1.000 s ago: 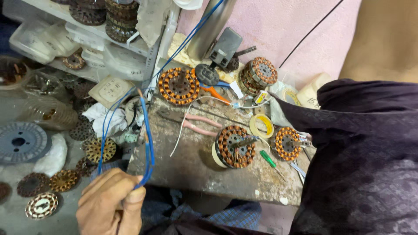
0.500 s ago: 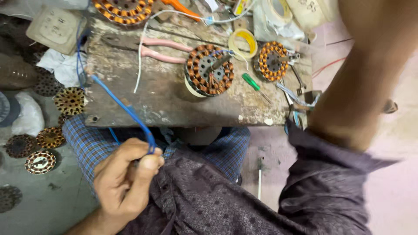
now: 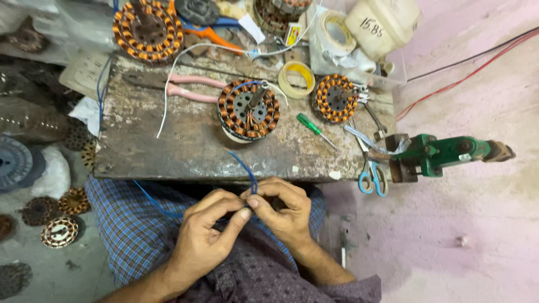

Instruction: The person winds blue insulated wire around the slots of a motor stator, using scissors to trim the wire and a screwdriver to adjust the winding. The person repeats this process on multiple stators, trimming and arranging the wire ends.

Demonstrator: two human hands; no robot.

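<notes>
Wire (image 3: 245, 171), blue and thin, was pinched between both hands just below the near edge of the counter (image 3: 168, 151), over the lap. Left hand (image 3: 205, 238) had thumb and forefinger closed on it; right hand (image 3: 283, 210) met it fingertip to fingertip, fingers (image 3: 264, 193) clamped on the same short stretch. A free end curved up over the counter edge; the rest trailed down left across the checked cloth (image 3: 126, 224).

Stator (image 3: 248, 109) with copper windings sat mid-counter, close above the hands. A second stator (image 3: 336, 98) lay to its right, a third (image 3: 147, 29) at the far left corner. Green screwdriver (image 3: 309, 124) lay between the first two, tape roll (image 3: 297, 78) just behind. Pink pliers (image 3: 188, 88) lay left of the centre stator, a white lead (image 3: 168, 95) crossing them. Scissors (image 3: 371, 179) hung at the right edge beside a green clamp (image 3: 443, 154).

Risks, as judged: a grip this fine could let the wire slip or kink. The trailing length might snag on the counter edge. The free end could brush the near windings.
</notes>
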